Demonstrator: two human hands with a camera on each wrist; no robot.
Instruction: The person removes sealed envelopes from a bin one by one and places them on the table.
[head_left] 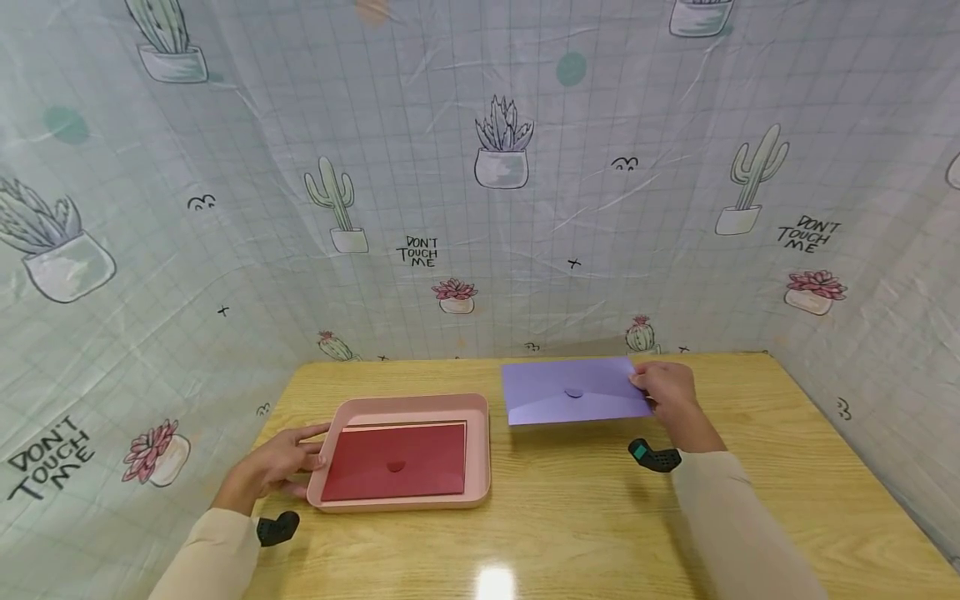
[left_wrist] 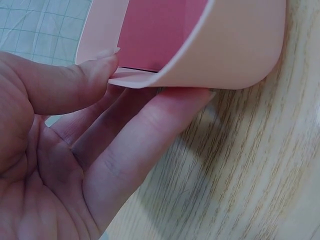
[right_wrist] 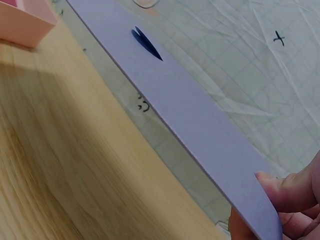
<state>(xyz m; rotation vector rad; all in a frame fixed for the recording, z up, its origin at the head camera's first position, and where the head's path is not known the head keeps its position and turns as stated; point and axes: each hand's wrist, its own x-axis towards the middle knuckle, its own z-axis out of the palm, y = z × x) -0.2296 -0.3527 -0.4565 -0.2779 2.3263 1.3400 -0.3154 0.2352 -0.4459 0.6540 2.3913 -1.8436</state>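
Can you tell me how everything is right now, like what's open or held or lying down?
Purple envelope: held at its right end, lifted off the table.
Red envelope: lying in the pink tray.
Pink tray: open-topped, right way up.
Left hand: gripping the tray's left rim.
Right hand: pinching the purple envelope.
Patterned sheet: hanging, wrinkled.

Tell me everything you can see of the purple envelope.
The purple envelope is a flat rectangle, apparently of stiff paper, with a small curved slit near its middle. The right hand pinches its right end, holding it tilted above the wooden table, right of the pink tray and apart from it.
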